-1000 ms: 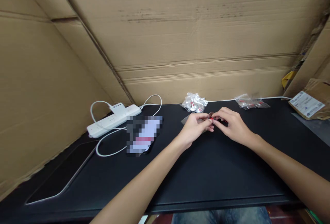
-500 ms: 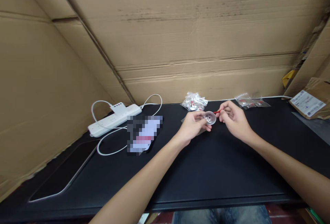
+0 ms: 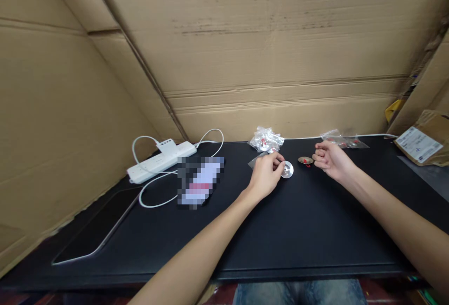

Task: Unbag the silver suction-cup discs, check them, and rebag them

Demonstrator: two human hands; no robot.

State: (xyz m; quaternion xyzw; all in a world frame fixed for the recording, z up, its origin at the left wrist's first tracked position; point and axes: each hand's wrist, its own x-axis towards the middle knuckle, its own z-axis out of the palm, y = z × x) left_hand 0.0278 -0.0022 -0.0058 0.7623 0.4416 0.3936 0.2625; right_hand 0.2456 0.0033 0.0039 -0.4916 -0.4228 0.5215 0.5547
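My left hand [image 3: 266, 174] pinches a small silver cymbal-like metal disc [image 3: 287, 169] by its left edge, its round face and centre hole turned up. Just right of it a second, duller disc [image 3: 300, 160] appears nearly edge-on, with a red cord [image 3: 307, 163] at its middle. Close by its right side is my right hand [image 3: 331, 160], fingers curled; whether anything is inside them is hidden. Beside my left wrist a clear plastic bag [image 3: 257, 159] lies partly covered by the hand.
Behind sit a heap of clear bags with metal discs [image 3: 265, 137] and more bagged pieces [image 3: 345, 141]. To the left are a white power strip [image 3: 163, 160], a blurred phone [image 3: 201, 183] and a dark tablet-like panel [image 3: 98, 225]. A labelled brown package [image 3: 424, 141] lies right; cardboard walls [image 3: 263, 61] enclose the table.
The right hand has moved right, away from the left hand, and no longer pulls the red cord at its disc. A second disc with red cord now shows between the hands.
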